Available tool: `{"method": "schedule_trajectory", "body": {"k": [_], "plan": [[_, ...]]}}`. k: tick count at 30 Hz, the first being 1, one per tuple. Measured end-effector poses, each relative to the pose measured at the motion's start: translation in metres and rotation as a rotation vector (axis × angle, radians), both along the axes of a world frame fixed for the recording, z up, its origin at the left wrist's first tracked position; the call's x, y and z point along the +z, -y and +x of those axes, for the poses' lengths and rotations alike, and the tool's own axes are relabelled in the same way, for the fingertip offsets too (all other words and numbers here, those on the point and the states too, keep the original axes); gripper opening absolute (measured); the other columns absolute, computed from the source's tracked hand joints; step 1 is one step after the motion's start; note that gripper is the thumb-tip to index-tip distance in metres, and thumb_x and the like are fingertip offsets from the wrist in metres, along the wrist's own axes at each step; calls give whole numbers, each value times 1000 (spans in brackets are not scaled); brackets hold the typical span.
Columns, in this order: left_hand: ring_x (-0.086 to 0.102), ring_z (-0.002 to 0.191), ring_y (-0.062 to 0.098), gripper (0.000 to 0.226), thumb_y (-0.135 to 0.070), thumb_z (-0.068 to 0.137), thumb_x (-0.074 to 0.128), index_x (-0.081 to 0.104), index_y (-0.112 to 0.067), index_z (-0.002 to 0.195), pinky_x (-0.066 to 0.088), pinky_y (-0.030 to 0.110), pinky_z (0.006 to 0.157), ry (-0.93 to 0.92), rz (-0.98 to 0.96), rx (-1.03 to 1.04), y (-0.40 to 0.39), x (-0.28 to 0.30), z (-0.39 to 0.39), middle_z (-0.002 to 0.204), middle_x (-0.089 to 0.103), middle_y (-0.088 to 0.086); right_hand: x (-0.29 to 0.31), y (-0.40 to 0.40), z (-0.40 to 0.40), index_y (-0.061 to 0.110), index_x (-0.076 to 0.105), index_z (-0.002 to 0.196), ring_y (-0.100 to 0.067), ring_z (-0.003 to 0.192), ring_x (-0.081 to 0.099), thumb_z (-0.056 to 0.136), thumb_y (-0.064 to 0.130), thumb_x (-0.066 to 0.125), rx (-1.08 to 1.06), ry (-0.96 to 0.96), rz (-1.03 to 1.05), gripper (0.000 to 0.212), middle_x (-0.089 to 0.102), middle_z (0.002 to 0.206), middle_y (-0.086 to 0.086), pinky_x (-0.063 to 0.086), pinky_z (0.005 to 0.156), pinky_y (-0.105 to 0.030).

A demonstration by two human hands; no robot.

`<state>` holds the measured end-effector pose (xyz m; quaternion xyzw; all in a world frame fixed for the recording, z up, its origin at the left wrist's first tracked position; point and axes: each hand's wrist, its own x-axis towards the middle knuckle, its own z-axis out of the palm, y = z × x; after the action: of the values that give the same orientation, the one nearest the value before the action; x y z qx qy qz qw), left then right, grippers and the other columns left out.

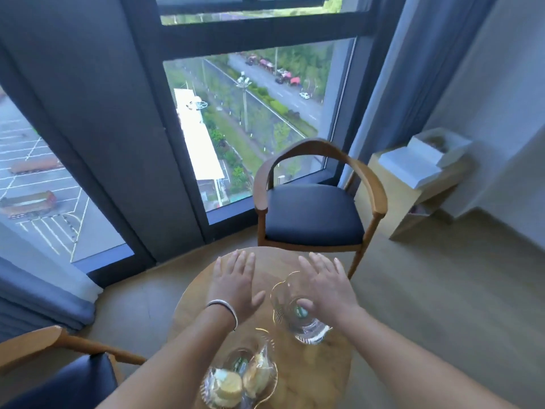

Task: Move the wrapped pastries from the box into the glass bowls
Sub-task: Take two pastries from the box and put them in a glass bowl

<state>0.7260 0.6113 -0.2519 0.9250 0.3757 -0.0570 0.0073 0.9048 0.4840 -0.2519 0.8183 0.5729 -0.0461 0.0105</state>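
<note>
Two glass bowls stand on a round wooden table (324,376). The near bowl (267,379) holds wrapped pastries (227,386), pale and round in clear wrappers. The far bowl (283,302) shows only something small and green at its bottom, partly hidden by my right hand (327,286). That hand hovers over the far bowl with straight, spread fingers and holds nothing. My left hand (236,281), with a bracelet at the wrist, is stretched flat above the table left of the far bowl, also holding nothing. An open white box (424,160) sits on a side cabinet at the far right.
A wooden chair with a dark blue seat (315,214) stands behind the table. Another chair (59,376) is at the lower left. A light wooden cabinet (410,202) stands by the right wall. Large windows and blue curtains fill the background.
</note>
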Motion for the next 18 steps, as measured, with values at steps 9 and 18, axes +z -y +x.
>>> {"method": "schedule_trajectory", "body": {"k": [9, 18], "plan": [[-4, 149, 24, 84, -65, 92, 35, 2, -20, 153, -1, 52, 119, 209, 116, -358, 49, 90, 151, 163, 6, 2, 99, 104, 98, 25, 10, 153, -25, 149, 12, 85, 60, 60, -371, 159, 192, 91, 17, 161, -8, 12, 120, -50], [2, 149, 24, 87, -66, 89, 38, 4, -18, 154, 1, 50, 119, 293, 126, -724, 193, 113, 273, 162, 12, 3, 126, 286, 159, 26, 10, 154, -20, 147, 11, 82, 61, 62, -783, 206, 126, 95, 15, 161, -6, 10, 120, -47]]}}
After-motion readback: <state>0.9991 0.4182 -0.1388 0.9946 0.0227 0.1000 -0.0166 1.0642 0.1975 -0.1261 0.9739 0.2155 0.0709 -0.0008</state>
